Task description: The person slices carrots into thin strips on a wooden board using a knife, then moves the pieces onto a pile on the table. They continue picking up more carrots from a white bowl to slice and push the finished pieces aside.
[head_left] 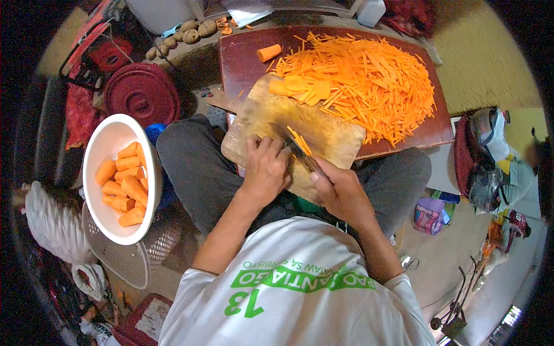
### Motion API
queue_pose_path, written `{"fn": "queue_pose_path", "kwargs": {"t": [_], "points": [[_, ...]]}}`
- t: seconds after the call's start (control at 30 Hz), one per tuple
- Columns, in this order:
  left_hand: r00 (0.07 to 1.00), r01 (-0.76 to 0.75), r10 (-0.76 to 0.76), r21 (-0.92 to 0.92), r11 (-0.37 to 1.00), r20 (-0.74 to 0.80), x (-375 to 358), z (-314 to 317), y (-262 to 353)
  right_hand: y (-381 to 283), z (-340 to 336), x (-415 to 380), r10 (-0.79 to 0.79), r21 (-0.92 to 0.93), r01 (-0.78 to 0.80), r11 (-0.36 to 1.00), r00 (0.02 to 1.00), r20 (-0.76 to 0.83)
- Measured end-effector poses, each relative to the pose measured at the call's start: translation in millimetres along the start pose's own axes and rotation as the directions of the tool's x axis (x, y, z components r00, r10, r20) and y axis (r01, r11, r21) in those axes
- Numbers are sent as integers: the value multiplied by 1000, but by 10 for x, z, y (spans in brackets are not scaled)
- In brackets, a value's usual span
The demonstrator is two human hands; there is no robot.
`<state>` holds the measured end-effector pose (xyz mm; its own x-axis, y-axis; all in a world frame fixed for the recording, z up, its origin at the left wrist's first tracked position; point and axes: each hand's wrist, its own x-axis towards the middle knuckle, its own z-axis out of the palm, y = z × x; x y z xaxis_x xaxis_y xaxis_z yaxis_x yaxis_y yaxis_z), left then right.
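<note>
My right hand [344, 193] grips a knife [295, 149], its blade lying over the wooden cutting board [254, 124]. Several thin carrot strips [299, 140] rest against the blade's far side. Just left of the blade, my left hand [267, 167] presses down on the board with curled fingers; whatever lies under them is hidden. Carrot slices [300, 90] overlap along the board's far edge. Beyond and to the right, a large heap of carrot strips [369, 81] spills onto the board. One carrot piece [269, 53] lies apart at the heap's left.
A reddish-brown table [242, 69] bears the heap and part of the board. To my left stands a white bowl [92, 190] with several peeled carrots [134, 189]. Behind it is a dark red lidded tub [141, 95]. Potatoes [191, 36] lie at the back left.
</note>
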<state>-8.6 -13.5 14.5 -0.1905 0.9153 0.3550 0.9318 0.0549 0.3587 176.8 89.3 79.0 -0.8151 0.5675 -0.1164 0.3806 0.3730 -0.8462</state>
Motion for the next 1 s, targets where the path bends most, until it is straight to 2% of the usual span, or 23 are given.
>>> {"fn": "queue_pose_path", "kwargs": {"t": [0.1,0.23,0.43,0.53,0.6,0.63,0.7,0.73,0.83,0.9,0.93,1.0], "points": [[1000,-13,12,-37,999,-28,0,18,-12,53,37,-33,24,-1,-24,1000,1000,16],[1000,18,-18,-27,999,8,9,33,-2,131,64,80,-38,-162,45,986,998,42],[997,28,-33,-77,997,-63,11,66,-1,101,-60,-18,-99,29,105,994,983,-152],[994,38,-48,-98,994,-103,46,119,-17,130,-203,-109,-21,-10,21,1000,998,-64],[986,65,-86,-143,988,-145,42,137,-57,25,-258,-194,140,66,-141,988,990,13],[967,78,-113,-157,984,-227,40,158,-87,-3,-273,-217,219,100,-223,970,974,57],[911,92,-160,-192,977,-380,66,167,-141,143,-180,-193,65,27,-66,997,997,47],[901,103,-164,-169,980,-402,81,92,-141,191,-152,-194,-11,-11,11,1000,999,43],[905,128,-190,-183,975,-380,92,46,-183,75,-307,-107,205,76,-219,973,966,158],[926,125,-172,-156,980,-337,94,45,-167,436,-328,-38,-55,-4,56,998,998,10],[935,121,-162,-143,982,-316,92,56,-156,541,-391,13,-190,-60,187,981,980,-57],[950,112,-146,-133,985,-276,94,88,-136,608,-638,93,40,3,-40,999,999,14]]}}
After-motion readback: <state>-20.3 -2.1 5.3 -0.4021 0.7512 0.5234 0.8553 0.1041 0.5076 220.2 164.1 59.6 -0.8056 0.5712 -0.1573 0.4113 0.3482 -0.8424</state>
